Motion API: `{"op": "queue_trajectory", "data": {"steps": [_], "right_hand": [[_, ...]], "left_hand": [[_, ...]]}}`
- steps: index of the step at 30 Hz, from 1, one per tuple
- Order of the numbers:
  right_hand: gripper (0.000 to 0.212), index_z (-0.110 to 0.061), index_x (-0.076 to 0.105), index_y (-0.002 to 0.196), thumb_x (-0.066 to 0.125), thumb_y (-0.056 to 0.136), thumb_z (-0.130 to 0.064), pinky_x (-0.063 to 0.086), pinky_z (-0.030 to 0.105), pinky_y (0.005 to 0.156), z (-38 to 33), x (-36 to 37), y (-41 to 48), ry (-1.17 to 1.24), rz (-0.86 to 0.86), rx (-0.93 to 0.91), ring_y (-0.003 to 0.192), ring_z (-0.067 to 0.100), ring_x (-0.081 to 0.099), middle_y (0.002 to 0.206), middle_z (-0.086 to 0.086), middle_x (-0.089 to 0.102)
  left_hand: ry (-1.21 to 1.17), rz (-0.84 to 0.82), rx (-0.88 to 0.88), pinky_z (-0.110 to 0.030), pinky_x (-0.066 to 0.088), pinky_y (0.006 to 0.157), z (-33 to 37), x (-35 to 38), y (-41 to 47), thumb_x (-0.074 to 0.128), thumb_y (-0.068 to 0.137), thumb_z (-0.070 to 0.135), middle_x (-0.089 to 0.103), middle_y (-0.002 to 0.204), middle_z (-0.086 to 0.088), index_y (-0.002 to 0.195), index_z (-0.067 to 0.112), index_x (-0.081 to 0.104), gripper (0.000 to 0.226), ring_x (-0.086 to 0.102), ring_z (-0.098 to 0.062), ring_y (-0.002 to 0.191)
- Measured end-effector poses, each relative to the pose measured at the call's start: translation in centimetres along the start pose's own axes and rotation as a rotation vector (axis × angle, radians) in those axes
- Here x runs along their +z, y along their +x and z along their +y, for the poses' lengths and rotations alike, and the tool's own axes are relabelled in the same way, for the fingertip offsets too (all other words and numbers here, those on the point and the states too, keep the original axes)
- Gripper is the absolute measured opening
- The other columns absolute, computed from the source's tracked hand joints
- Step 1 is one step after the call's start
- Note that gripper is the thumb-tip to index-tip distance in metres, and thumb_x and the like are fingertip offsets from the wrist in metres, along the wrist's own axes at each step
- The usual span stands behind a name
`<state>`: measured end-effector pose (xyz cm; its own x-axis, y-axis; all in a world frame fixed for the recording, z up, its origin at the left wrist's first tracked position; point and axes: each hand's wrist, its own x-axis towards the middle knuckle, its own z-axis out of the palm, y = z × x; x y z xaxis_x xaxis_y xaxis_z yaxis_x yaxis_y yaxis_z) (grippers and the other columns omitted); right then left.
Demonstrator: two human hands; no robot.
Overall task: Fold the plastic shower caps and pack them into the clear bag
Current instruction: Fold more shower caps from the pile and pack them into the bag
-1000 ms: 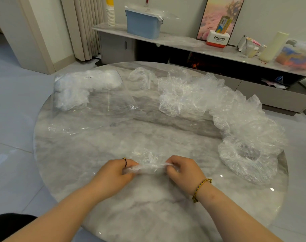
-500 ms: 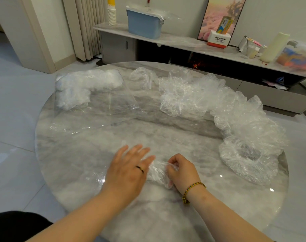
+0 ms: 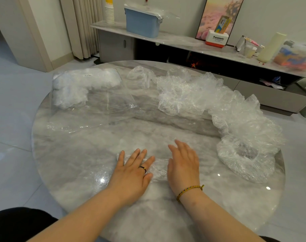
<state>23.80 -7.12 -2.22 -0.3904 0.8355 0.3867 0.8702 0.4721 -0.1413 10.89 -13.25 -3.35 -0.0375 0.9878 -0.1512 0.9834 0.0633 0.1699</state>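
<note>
A round table [image 3: 70,163] carries a pile of loose shower caps [image 3: 236,110] along its right side and a partly filled clear bag [image 3: 96,102] at far left. Near the front, one flattened cap [image 3: 159,169] lies under the left hand [image 3: 133,173], fingers straight and spread; the right hand [image 3: 183,165], fingers straight, touches its end.

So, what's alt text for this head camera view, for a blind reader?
A person's left hand presses a folded shower cap flat on a round marble table, right hand open beside it. Loose shower caps pile at right; a clear bag lies left.
</note>
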Motion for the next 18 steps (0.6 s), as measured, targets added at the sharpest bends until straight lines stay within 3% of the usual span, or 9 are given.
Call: {"op": "queue_trajectory", "data": {"steps": [2, 4, 6, 7, 8, 10, 13, 16, 18], "right_hand": [[0.041, -0.014, 0.072, 0.096, 0.040, 0.072, -0.020, 0.027, 0.037, 0.102, -1.2, 0.3, -0.6, 0.004, -0.129, -0.112, 0.101, 0.023, 0.066, 0.108, 0.005, 0.069], [0.057, -0.012, 0.067, 0.110, 0.025, 0.077, -0.029, 0.008, 0.029, 0.108, -1.9, 0.0, -1.1, 0.003, -0.371, -0.084, 0.117, 0.018, 0.056, 0.123, 0.006, 0.062], [0.085, -0.009, 0.034, 0.142, -0.008, 0.077, -0.045, -0.016, 0.022, 0.109, -1.4, 0.2, -1.0, -0.016, -0.480, -0.115, 0.142, 0.014, 0.014, 0.153, 0.005, 0.021], [0.094, -0.013, 0.012, 0.148, -0.024, 0.071, -0.053, -0.023, 0.021, 0.104, -1.0, 0.2, -1.0, 0.005, -0.544, -0.117, 0.143, 0.011, -0.006, 0.155, -0.002, -0.004], [0.099, -0.017, 0.001, 0.149, -0.033, 0.065, -0.058, -0.026, 0.020, 0.100, -0.6, 0.4, -1.0, 0.022, -0.573, -0.119, 0.142, 0.009, -0.015, 0.150, -0.008, -0.019], [0.105, -0.019, -0.003, 0.149, -0.036, 0.059, -0.063, -0.026, 0.019, 0.099, -0.3, 0.5, -0.6, 0.030, -0.590, -0.117, 0.139, 0.005, -0.019, 0.139, -0.014, -0.027], [0.103, -0.019, -0.004, 0.148, -0.028, 0.056, -0.056, -0.022, 0.022, 0.102, -0.4, 0.7, -0.6, 0.041, -0.604, -0.100, 0.140, 0.007, -0.018, 0.153, -0.008, -0.019], [0.106, -0.018, -0.006, 0.148, -0.024, 0.049, -0.050, -0.021, 0.022, 0.103, -0.4, 0.7, -0.4, 0.039, -0.643, -0.111, 0.141, 0.009, -0.017, 0.155, -0.004, -0.017], [0.101, -0.017, -0.007, 0.148, -0.023, 0.054, -0.051, -0.020, 0.022, 0.103, -0.5, 0.5, -0.3, 0.047, -0.656, -0.117, 0.141, 0.009, -0.017, 0.154, -0.004, -0.018]], "left_hand": [[-0.010, 0.013, -0.009, -0.044, -0.018, 0.109, 0.0, 0.1, 0.1, -0.027, 0.050, 0.049, -0.016, 0.155, 0.005, 0.147, 0.031, -0.008, 0.100, -0.019, -0.011, 0.141], [-0.019, 0.008, -0.008, -0.043, -0.018, 0.109, 0.0, 0.3, 0.2, -0.027, 0.050, 0.049, -0.016, 0.155, 0.004, 0.147, 0.030, -0.009, 0.100, -0.019, -0.011, 0.141], [-0.018, -0.009, -0.002, -0.041, -0.018, 0.109, -0.1, 0.4, 0.2, -0.027, 0.051, 0.049, -0.017, 0.155, 0.005, 0.146, 0.029, -0.012, 0.099, -0.020, -0.011, 0.141], [-0.020, -0.012, 0.000, -0.041, -0.018, 0.109, -0.1, 0.5, 0.3, -0.028, 0.051, 0.049, -0.017, 0.155, 0.004, 0.146, 0.029, -0.013, 0.099, -0.020, -0.011, 0.141], [-0.019, -0.011, -0.001, -0.041, -0.018, 0.110, -0.1, 0.5, 0.3, -0.028, 0.050, 0.049, -0.018, 0.155, 0.004, 0.146, 0.028, -0.013, 0.099, -0.020, -0.011, 0.141], [-0.011, -0.013, -0.007, -0.043, -0.017, 0.110, 0.0, 0.5, 0.3, -0.028, 0.050, 0.049, -0.018, 0.155, 0.004, 0.146, 0.028, -0.014, 0.099, -0.020, -0.011, 0.141], [0.003, -0.030, -0.011, -0.046, -0.016, 0.110, 0.0, 0.4, 0.3, -0.028, 0.050, 0.048, -0.017, 0.155, 0.004, 0.146, 0.028, -0.013, 0.099, -0.020, -0.011, 0.141], [0.009, -0.049, -0.013, -0.047, -0.016, 0.110, 0.1, 0.3, 0.4, -0.028, 0.050, 0.048, -0.017, 0.155, 0.005, 0.146, 0.029, -0.013, 0.099, -0.019, -0.011, 0.141], [0.014, -0.052, -0.013, -0.046, -0.016, 0.110, 0.1, 0.2, 0.4, -0.028, 0.050, 0.048, -0.017, 0.155, 0.004, 0.146, 0.028, -0.013, 0.099, -0.019, -0.011, 0.141]]}}
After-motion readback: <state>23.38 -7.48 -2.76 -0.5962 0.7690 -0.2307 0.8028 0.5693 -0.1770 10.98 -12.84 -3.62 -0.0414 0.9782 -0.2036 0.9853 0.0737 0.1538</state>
